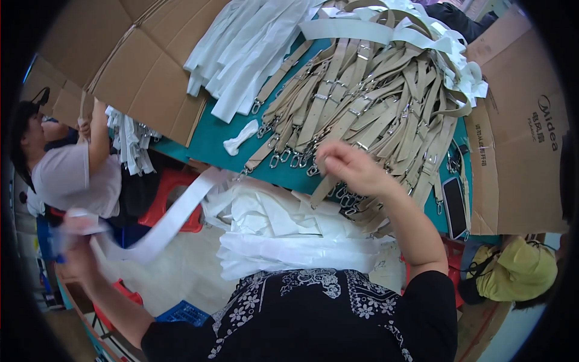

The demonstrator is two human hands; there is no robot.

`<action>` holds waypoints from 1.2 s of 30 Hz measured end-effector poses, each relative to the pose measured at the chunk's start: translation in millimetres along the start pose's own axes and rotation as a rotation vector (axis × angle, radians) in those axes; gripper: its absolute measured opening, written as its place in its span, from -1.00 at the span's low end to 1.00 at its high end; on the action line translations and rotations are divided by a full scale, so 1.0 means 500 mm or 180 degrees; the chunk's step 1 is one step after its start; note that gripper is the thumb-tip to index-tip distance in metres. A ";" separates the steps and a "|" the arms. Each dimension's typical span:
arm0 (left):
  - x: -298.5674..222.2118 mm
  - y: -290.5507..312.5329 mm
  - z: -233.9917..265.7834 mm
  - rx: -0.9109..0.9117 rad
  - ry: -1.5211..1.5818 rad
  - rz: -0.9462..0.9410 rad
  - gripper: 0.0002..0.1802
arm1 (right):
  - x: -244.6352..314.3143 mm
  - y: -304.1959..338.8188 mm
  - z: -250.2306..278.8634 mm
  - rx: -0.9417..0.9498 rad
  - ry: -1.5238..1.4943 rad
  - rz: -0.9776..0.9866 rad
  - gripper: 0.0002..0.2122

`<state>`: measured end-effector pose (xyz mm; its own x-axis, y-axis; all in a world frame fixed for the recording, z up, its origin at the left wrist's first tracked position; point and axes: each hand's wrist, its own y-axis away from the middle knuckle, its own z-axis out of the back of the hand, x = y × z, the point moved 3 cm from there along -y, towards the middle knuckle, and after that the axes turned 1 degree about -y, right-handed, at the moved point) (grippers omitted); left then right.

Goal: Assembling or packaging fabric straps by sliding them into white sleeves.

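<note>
My left hand [78, 241], smeared by motion, is far out to the left and grips one end of a long white strip [175, 208]. That strip slants up to the table edge, close to a metal clasp at the end of a beige strap [260, 155]; I cannot tell if they are joined. Over the near edge of the strap pile [386, 114], my right hand [356, 171] has its fingers closed around a beige strap [324, 192]. Many straps in the pile carry metal buckles and snap hooks. White wrapping sheets [271, 214] lie across my lap.
White sleeves [247, 54] are heaped on the green table [223, 136] at the back left. Cardboard boxes [145, 78] flank both sides. A phone [455, 206] lies at the right edge. Co-workers sit left, in a pale shirt [72, 178], and right, in yellow [518, 271].
</note>
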<state>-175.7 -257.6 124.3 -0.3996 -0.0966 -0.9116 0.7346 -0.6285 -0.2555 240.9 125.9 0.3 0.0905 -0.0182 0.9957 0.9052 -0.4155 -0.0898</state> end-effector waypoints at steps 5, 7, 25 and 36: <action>-0.123 0.050 -0.606 0.2601 -0.1316 -0.2006 -0.72 | 0.058 0.041 -0.030 -0.0208 0.1638 0.0161 -0.91; -0.092 0.065 -0.678 0.3000 -0.0489 -0.1539 -0.77 | 0.095 0.060 -0.032 -0.0463 0.2246 0.0364 -0.92; 0.022 0.097 -0.821 0.3825 0.0562 0.0667 -0.85 | 0.035 0.032 0.027 -0.0486 0.3772 0.1014 -0.76; 0.033 0.099 -0.807 0.3667 0.0457 0.0805 -0.84 | 0.090 -0.016 -0.005 -0.0696 0.3859 0.0920 -0.72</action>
<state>75.5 21.2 -33.6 -0.1953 -0.2764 -0.9410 -0.1713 -0.9351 0.3102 236.7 126.4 46.0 -0.2695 -0.9044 0.3309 0.8182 -0.3962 -0.4165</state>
